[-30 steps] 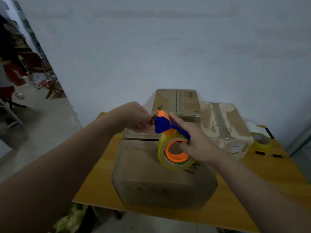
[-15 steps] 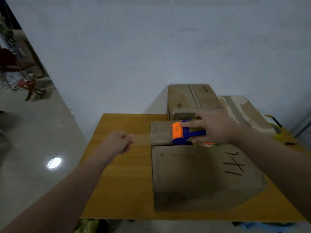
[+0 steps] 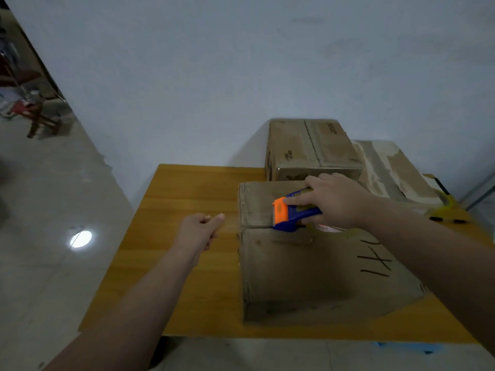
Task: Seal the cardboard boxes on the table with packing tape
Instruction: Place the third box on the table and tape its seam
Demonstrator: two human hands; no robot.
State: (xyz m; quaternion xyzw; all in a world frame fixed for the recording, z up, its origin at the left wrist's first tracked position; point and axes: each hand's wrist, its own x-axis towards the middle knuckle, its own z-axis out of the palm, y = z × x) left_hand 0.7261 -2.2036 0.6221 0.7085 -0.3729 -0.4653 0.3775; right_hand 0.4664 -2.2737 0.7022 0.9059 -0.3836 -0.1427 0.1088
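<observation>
Seen from the head camera, the nearest cardboard box (image 3: pixel 308 266) sits on the right half of the wooden table (image 3: pixel 187 199), with black pen strokes on its top near the right arm. The right hand (image 3: pixel 338 203) grips a blue and orange tape dispenser (image 3: pixel 293 211), fingers curled over its body, and holds it down on the seam between the box's top flaps, close to the left edge. The left hand (image 3: pixel 201 231) hovers over bare tabletop just left of that box, thumb and forefinger pinching a glinting tape end (image 3: pixel 212 216). Behind stand a second cardboard box (image 3: pixel 310 148) and a torn-faced carton (image 3: pixel 396 170), with a yellow tape roll (image 3: pixel 447 205) at the far right.
</observation>
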